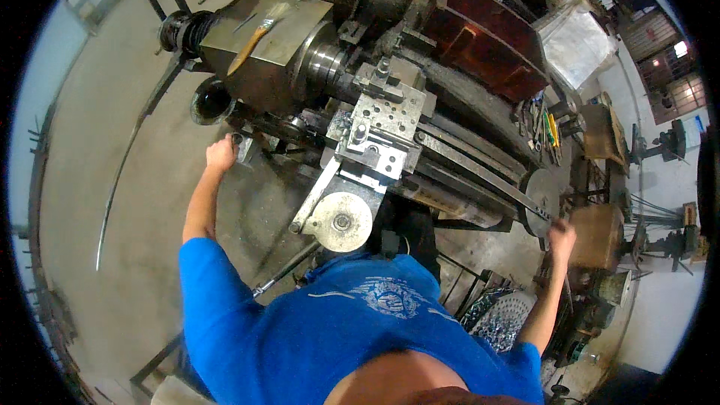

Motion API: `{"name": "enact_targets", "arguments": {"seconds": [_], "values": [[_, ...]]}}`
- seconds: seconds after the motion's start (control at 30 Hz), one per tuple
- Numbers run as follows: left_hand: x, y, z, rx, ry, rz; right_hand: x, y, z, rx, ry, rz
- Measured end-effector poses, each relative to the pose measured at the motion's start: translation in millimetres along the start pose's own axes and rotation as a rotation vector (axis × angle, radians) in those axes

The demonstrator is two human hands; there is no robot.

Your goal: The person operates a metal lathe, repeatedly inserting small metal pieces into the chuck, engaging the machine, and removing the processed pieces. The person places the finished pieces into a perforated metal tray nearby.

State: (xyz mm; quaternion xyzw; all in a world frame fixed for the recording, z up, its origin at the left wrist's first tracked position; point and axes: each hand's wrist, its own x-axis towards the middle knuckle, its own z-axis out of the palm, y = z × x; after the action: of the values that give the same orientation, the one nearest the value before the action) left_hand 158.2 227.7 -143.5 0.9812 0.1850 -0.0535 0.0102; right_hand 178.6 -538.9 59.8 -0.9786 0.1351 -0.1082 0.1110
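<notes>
Steel lathe [390,127] lies between both hands: left [220,154], right [561,235].

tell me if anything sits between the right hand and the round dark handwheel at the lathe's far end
Nothing visible does. The right hand is already at the lower rim of the round dark metal handwheel, seemingly touching it. The left hand is likewise up against the grey metal lever on the lathe's front.

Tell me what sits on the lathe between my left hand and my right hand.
In the head view, between the left hand and the right hand lie the carriage's tool post block and its round handwheel, then the bed's long rails.
</notes>
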Motion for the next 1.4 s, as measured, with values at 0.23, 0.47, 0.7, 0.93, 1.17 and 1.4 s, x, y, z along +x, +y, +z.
{"name": "enact_targets", "arguments": {"seconds": [0.23, 0.47, 0.7, 0.93, 1.17, 1.4], "values": [[-24.7, -3.5, -43.1, -0.129, -0.049, -0.119, 65.4, -245.5, 8.9, 0.547, -0.226, -0.749], [-73.2, -82.9, -206.8, -0.061, 0.519, -0.272, 40.6, -433.9, 48.3, 0.298, -0.414, -1.259], [-141.5, -88.7, -165.9, -0.018, 0.386, -0.679, 22.8, -479.5, 74.3, 0.021, -0.499, -1.097], [-167.4, -4.7, -171.3, -0.149, 0.354, -0.670, 20.7, -469.3, 65.3, 0.029, -0.454, -1.083], [-152.4, -38.9, -189.6, -0.584, 0.016, -0.457, 140.6, -378.7, 32.8, 0.198, -0.174, -0.629], [-95.8, -63.4, -168.3, -0.984, 0.070, -0.114, 191.3, -278.1, 14.1, 0.464, 0.251, -0.723]]}}
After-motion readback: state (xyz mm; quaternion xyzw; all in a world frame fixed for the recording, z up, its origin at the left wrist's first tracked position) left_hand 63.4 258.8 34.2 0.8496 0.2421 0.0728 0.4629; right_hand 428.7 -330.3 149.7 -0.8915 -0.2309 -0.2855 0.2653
